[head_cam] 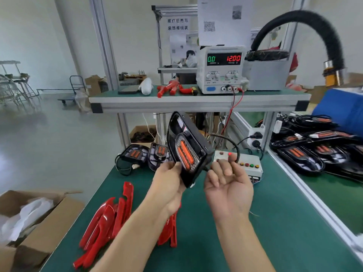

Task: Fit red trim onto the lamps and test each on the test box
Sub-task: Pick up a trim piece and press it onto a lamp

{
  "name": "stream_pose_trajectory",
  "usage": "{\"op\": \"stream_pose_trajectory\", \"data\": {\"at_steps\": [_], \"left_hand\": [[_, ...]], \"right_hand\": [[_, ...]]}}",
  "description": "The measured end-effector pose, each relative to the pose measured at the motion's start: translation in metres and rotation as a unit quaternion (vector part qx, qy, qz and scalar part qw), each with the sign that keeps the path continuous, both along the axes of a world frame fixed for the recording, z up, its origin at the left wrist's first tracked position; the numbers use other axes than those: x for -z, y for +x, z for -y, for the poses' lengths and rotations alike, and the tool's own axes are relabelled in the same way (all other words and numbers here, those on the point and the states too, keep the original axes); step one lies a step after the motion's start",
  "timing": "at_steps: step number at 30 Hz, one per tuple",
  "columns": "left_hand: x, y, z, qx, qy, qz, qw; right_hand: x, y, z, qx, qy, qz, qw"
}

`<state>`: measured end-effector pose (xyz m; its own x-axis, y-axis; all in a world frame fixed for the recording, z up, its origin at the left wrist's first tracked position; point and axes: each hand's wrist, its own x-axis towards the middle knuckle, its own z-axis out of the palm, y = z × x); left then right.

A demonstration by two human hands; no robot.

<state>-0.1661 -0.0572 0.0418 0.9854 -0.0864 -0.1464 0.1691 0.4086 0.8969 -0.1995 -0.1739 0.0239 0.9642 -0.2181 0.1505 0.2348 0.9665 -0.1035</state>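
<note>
My left hand [169, 185] grips the lower edge of a black lamp [186, 146] with orange lenses, held upright above the green table. My right hand [228, 183] is palm up just right of the lamp, fingertips pinching its black cable [236, 150]. Behind that hand sits the white test box [249, 167] with coloured buttons and a lit red light. Several red trim pieces [106, 220] lie in a heap at the front left. One more red trim piece [170, 230] shows under my left forearm.
Two more lamps [145, 154] lie at the table's far left. A pile of lamps [306, 150] covers the side table at right. A power supply [221, 69] reading 12.00 stands on the upper shelf. An open cardboard box [35, 222] sits left of the table.
</note>
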Motion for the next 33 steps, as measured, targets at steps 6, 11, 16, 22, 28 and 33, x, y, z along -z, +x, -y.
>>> {"op": "stream_pose_trajectory", "data": {"at_steps": [6,11,16,22,28,33], "left_hand": [[0.011,-0.012,0.012,0.048,0.059,0.047,0.996],[0.040,-0.037,0.014,0.095,0.111,0.034,0.989],[0.101,-0.065,0.005,0.085,0.203,0.010,0.975],[0.141,-0.078,0.011,0.017,0.302,-0.013,0.953],[0.143,-0.070,0.016,-0.006,0.268,-0.056,0.962],[0.145,-0.067,0.014,-0.014,0.292,-0.058,0.954]], "right_hand": [[0.051,-0.052,-0.002,-0.012,-0.047,-0.092,0.995],[0.099,-0.089,0.031,-0.060,-0.197,-0.207,0.956],[0.137,-0.114,0.077,-0.106,-0.253,-0.255,0.927],[0.137,-0.098,0.069,-0.081,-0.495,-0.262,0.824],[0.136,-0.065,0.063,0.065,-0.723,-0.318,0.610],[0.135,-0.050,0.065,0.003,-0.652,-0.362,0.667]]}}
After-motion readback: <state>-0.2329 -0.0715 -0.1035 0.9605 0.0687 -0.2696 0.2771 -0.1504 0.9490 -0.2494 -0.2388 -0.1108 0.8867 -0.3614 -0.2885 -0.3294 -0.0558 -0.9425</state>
